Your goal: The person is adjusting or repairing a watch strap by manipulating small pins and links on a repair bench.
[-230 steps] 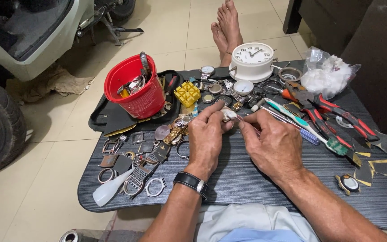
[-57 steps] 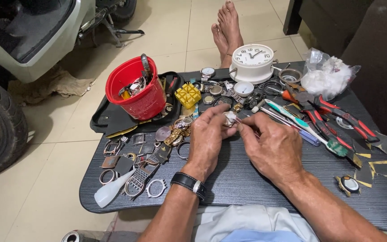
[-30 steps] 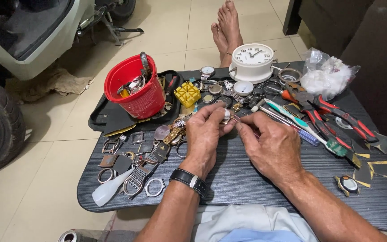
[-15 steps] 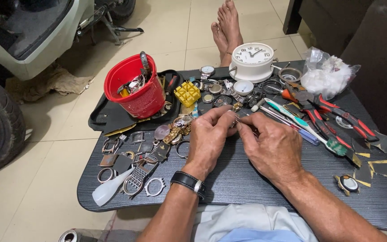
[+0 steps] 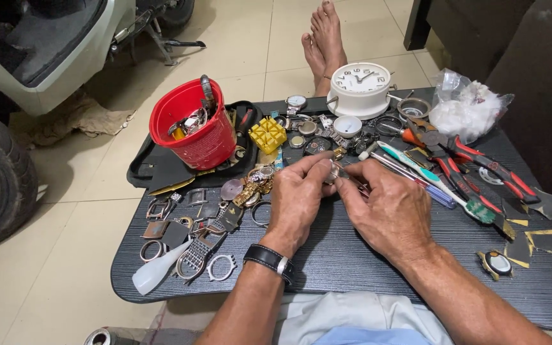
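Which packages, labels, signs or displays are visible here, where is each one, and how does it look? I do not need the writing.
Clear plastic bag: far right of the dark table, crumpled, holding white fluff.
White clock: far edge of the table, round white dial, dark marks and hands.
Small watch face: left of the clock, round, pale dial in a metal case.
No signs or screens.

single head cam, worn by the person, pitched steeply down and forward over a dark table point(image 5: 352, 255) at close range. left hand point(image 5: 298, 198) and right hand point(image 5: 388, 211) sit near frame centre, forearms enter from the bottom edge. far edge of view reaches the white clock point(image 5: 360, 89), bare feet point(image 5: 324, 35) and tiled floor point(image 5: 65, 255) beyond. scooter point(image 5: 39, 51) at upper left. no second view, so nothing is shared
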